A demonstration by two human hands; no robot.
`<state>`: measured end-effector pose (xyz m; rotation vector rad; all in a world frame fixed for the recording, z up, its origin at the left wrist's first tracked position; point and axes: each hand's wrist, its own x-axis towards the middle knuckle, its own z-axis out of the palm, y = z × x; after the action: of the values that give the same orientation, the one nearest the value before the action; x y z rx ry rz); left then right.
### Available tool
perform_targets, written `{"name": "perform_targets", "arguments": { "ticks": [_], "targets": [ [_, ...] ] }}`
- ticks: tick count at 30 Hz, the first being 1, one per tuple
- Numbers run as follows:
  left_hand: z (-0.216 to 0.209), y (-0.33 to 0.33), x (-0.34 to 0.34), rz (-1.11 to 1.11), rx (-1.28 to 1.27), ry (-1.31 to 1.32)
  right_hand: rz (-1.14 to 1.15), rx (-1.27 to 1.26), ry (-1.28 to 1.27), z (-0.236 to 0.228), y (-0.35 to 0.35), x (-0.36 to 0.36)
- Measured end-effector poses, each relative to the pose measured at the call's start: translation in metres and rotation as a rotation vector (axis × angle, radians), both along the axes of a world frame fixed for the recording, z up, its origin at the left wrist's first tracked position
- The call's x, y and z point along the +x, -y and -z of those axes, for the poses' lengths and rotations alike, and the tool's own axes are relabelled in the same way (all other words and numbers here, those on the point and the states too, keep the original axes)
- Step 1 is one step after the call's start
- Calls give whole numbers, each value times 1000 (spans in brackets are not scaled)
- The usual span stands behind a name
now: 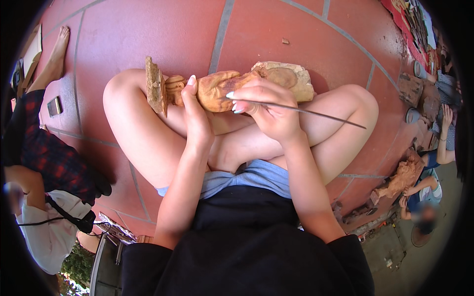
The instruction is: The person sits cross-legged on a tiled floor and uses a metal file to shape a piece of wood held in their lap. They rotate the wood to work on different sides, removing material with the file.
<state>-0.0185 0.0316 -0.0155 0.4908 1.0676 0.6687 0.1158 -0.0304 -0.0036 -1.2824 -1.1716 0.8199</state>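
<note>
A carved wooden figure point(213, 89) lies sideways across my crossed legs. Its flat, rough base point(155, 86) is at the left, and a broad pale block of wood point(301, 81) forms the right end. My left hand point(196, 116) is closed around the narrower part near the base, thumb on top. Between the fingers and thumb of my right hand point(271, 111) is a long, thin, dark rod-like tool point(326, 114). Its tip meets the middle of the carving, while the shaft slants down to the right. The exact kind of tip cannot be made out.
Red floor tiles point(163, 29) surround me, with a small wood chip point(285, 41) ahead. A phone point(55, 106) lies at the left near a seated person point(49, 158). At the right, other people sit by larger wooden carvings point(402, 177); many tools point(419, 24) lie at the far right.
</note>
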Motion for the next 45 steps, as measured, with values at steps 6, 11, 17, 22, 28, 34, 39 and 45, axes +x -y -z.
{"name": "perform_targets", "arguments": {
  "ticks": [6, 11, 17, 22, 28, 34, 39, 45],
  "targets": [
    [8, 1, -1, -21, 13, -15, 41, 26, 66, 3, -1, -3],
    [4, -1, -1, 6, -24, -32, -2, -113, -275, -6, 16, 1],
    [11, 3, -12, -163, 27, -27, 179, 31, -194, -25, 26, 38],
    [-24, -2, -14, -165, 207, 54, 251, 43, -220, -56, 41, 65],
    [-51, 0, -21, -136, 236, 78, 388, 83, -277, -92, 69, 89],
    [-80, 8, -18, -178, 171, 108, 372, 65, -187, -122, 74, 93],
    [-105, 12, -30, -83, 273, 93, 361, 262, -390, -135, 91, 95],
    [-123, 8, -39, -60, 282, 107, 275, 453, -451, -139, 95, 97]
  ]
}}
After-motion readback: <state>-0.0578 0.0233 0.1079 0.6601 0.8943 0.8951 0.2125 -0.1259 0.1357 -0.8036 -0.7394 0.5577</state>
